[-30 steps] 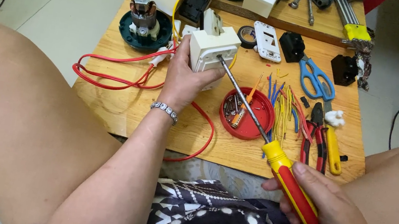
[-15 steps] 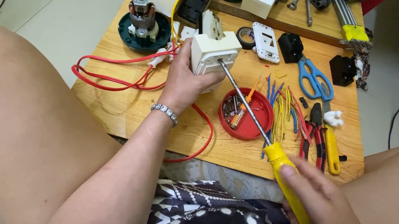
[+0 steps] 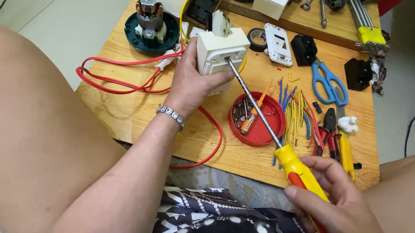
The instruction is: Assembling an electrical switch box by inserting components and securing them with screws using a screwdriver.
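Fingers of the left hand [image 3: 190,83] are gripping a white socket box [image 3: 221,55], holding it tilted just above the wooden surface [image 3: 125,112]. Right hand [image 3: 340,207] is clenching a yellow-handled screwdriver [image 3: 289,160], its tip pressing into the box face. Beside the box, a red lid [image 3: 257,120] is holding screws.

Matt white plastic socket box [image 3: 220,57], grained wooden table [image 3: 124,114] (bare, unvarnished-looking).

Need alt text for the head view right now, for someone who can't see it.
The left hand holds a white socket box above a wooden table while the right hand drives a yellow-handled screwdriver into its face. A red lid of screws lies beneath.
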